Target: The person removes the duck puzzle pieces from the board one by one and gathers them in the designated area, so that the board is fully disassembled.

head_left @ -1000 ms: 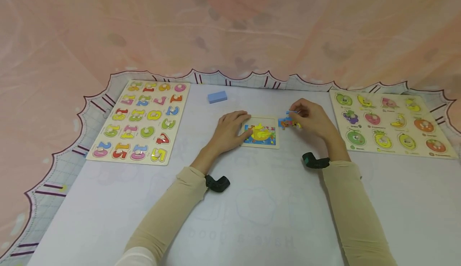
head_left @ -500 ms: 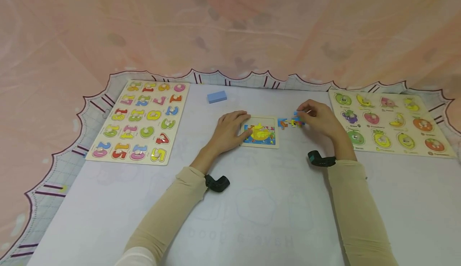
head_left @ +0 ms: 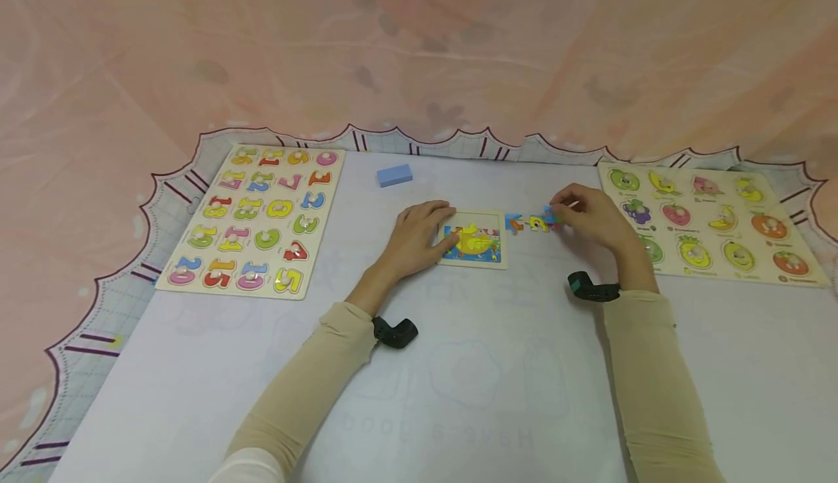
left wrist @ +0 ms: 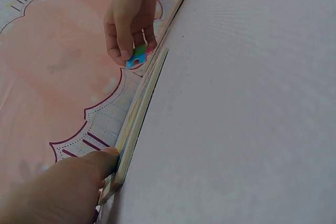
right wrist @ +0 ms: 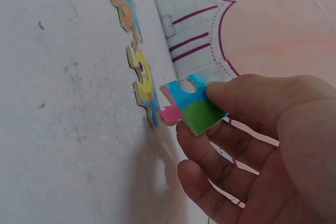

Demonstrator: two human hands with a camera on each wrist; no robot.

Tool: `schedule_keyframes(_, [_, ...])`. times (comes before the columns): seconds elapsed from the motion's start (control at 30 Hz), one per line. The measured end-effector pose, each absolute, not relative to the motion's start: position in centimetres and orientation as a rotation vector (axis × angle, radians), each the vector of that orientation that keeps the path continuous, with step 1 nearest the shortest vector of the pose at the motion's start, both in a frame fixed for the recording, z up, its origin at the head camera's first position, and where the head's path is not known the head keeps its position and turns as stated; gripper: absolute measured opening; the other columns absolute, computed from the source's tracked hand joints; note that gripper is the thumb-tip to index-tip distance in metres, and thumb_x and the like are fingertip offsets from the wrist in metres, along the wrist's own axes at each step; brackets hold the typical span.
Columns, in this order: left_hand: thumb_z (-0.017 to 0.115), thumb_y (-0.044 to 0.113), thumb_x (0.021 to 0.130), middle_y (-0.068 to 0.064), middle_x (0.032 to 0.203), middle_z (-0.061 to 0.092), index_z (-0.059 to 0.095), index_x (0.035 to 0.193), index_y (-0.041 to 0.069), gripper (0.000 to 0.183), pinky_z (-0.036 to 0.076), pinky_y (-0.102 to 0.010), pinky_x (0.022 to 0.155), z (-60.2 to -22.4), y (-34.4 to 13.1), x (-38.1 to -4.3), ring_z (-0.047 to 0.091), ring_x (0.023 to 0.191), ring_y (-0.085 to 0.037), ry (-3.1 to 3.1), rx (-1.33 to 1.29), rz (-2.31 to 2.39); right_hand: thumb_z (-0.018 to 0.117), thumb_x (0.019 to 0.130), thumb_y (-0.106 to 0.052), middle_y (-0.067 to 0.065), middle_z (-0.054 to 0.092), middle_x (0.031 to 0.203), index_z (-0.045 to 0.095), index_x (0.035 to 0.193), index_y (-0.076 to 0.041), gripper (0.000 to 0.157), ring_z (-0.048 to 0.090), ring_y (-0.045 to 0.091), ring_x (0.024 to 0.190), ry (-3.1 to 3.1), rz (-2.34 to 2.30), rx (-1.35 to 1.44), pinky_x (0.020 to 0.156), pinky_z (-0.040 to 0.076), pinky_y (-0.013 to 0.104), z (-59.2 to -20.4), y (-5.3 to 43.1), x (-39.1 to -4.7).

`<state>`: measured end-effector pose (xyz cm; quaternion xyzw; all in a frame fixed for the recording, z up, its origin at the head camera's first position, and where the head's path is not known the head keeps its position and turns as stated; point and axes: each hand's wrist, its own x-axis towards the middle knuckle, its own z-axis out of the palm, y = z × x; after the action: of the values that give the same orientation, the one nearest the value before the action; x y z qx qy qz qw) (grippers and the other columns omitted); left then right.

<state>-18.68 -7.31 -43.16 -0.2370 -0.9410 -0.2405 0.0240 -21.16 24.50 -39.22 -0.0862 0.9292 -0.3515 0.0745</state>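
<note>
One white tabletop [head_left: 471, 381] carries two large wooden peg boards, a numbers board [head_left: 255, 217] at its left edge and a fruit board [head_left: 710, 225] at its right, with wide bare room near the person. One small wooden duck puzzle tray [head_left: 473, 240] lies between them, the left hand [head_left: 415, 239] pressing flat, relaxed fingers on its left edge. Two loose pieces [head_left: 527, 223] lie just right of the tray. The right hand [head_left: 592, 217] pinches one blue-green-pink jigsaw piece [right wrist: 190, 107] beside them. One blue block [head_left: 395, 175] sits behind.

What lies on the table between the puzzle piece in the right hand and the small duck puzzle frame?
Two loose pieces lie in a row on the table between the held piece, pinched by the right hand, and the duck puzzle frame, which the left hand steadies. Nothing else visible lies between.
</note>
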Motion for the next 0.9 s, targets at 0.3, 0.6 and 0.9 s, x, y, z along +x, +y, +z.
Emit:
schedule_keyframes(0.3, [0.055, 0.042, 0.093, -0.004, 0.145, 0.044, 0.050, 0.137, 0.014, 0.052, 0.024, -0.049, 0.113, -43.1, -7.3, -18.7, 0.037, 0.136, -0.023, -2.919, -0.739, -0.732, 0.055, 0.095, -0.031, 0.013, 0.061, 0.104, 0.061, 0.108, -0.006, 0.028, 0.055, 0.023, 0.085, 2.748, -1.030, -0.240, 0.072, 0.043, 0.030, -38.8, 25.2, -20.9])
schedule_keyframes(0.6, [0.055, 0.042, 0.093, -0.004, 0.145, 0.044, 0.050, 0.136, 0.014, 0.052, 0.025, -0.049, 0.112, -43.3, -7.3, -18.9, 0.037, 0.135, -0.023, -2.924, -0.738, -0.718, 0.053, 0.096, -0.031, 0.011, 0.059, 0.105, 0.059, 0.110, -0.008, 0.028, 0.052, 0.023, 0.090, 2.689, -1.022, -0.166, 0.075, 0.042, 0.030, -38.8, 25.6, -20.8])
schedule_keyframes(0.9, [0.055, 0.041, 0.093, -0.004, 0.145, 0.044, 0.050, 0.136, 0.014, 0.051, 0.024, -0.049, 0.113, -43.1, -7.3, -18.8, 0.037, 0.135, -0.024, -2.927, -0.730, -0.739, 0.053, 0.096, -0.029, 0.014, 0.059, 0.105, 0.059, 0.111, -0.005, 0.029, 0.053, 0.022, 0.085, 2.710, -0.979, -0.152, 0.068, 0.044, 0.028, -38.7, 25.8, -20.6])
